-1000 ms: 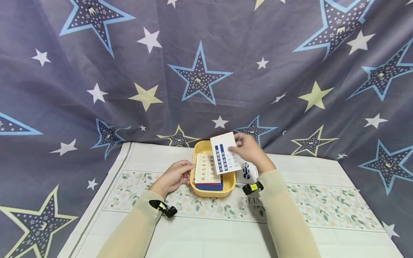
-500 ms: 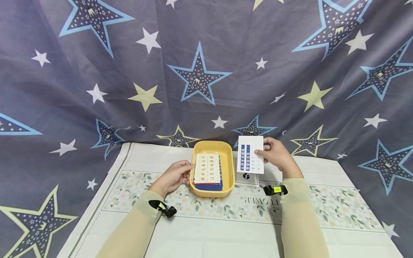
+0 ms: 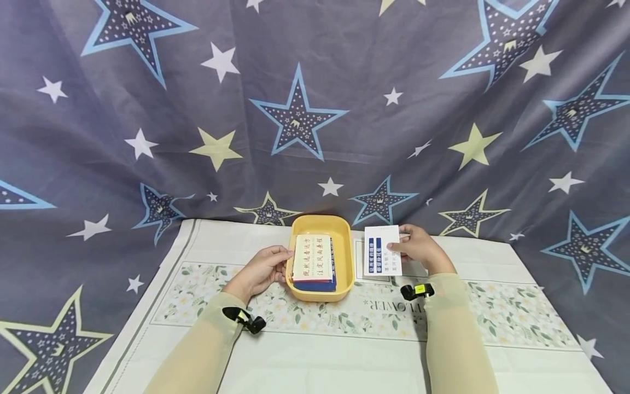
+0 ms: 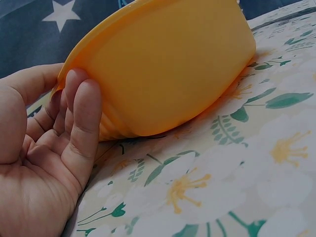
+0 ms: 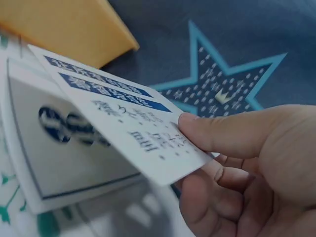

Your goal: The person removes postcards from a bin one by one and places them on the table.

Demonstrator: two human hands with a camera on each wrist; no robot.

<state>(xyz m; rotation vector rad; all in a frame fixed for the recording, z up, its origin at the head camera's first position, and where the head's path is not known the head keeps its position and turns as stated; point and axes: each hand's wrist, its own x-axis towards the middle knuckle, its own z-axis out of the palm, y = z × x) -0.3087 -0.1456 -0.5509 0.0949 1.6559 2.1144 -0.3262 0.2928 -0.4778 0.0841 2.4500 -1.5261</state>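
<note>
Head view: white card (image 3: 380, 253) in your right hand (image 3: 424, 246) blocks most of the bordered card (image 5: 74, 168) below. Small print blurs at your right wrist. Cream card (image 3: 311, 258) covers most of the blue piece (image 3: 315, 286). Left wrist: frame crops your left hand (image 4: 49, 143); yellow tub (image 4: 168, 64) wall hides its contents.

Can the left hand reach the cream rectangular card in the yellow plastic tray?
Likely yes: the left hand holds the tray beside the uncovered cream card, but would need to let go first.
</note>
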